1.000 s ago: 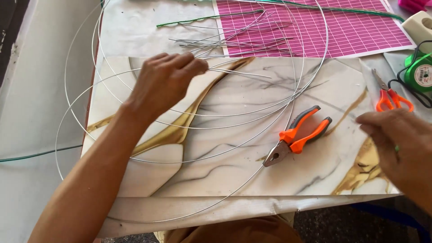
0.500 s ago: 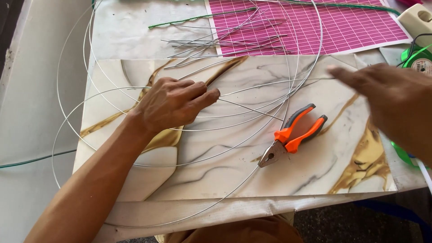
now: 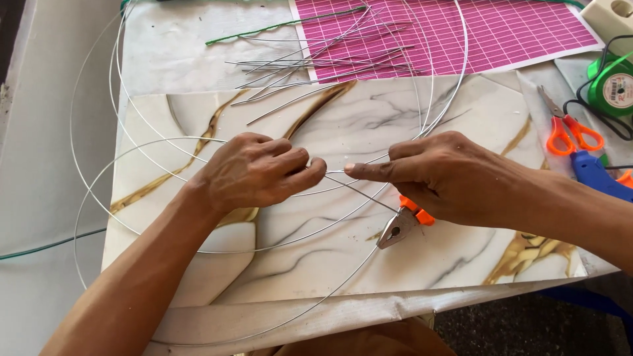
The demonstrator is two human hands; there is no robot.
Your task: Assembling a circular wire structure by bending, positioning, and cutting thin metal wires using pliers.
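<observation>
The marble-patterned sheet is white with grey and gold veins. Beyond it lies a magenta mat with white grid; on it, orange-handled pliers; right of it, orange-handled scissors.

A pale counter carries a marble-patterned sheet with gold veins. On the sheet lie large wire hoops, loose straight wires and orange-handled pliers. Behind it lies a pink gridded mat; at the right, orange scissors, a blue glue gun and green tape roll.
</observation>
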